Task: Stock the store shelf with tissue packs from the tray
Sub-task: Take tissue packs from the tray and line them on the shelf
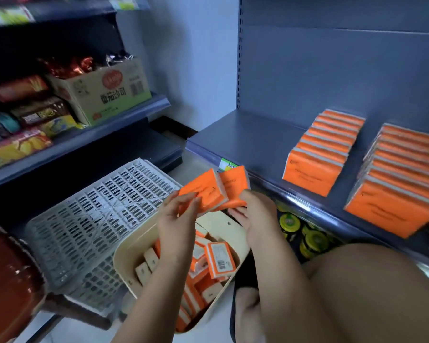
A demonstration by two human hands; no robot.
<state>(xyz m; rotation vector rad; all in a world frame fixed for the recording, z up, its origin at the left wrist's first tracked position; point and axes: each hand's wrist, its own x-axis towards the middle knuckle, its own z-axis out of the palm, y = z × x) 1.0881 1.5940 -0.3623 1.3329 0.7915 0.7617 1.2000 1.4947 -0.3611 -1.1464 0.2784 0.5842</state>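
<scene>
Pack (pixel 202 193) gripped in left hand (pixel 176 219), second pack (pixel 234 186) in right hand (pixel 255 219) — both mid-frame above tray (pixel 125 266); two rows (pixel 322 154) on shelf (pixel 233 142) at right.

The aisle sits in dim, cool, bluish light; the orange tissue packs (pixel 317 167) on the grey shelf (pixel 245 144) are the brightest things about, and deep shadow lies under the snack shelves (pixel 84 142) on the left. Those left edges smear with motion blur. Straight shelf lines bow toward the corners, and small glints sit on the glossy red object (pixel 10 276).
</scene>
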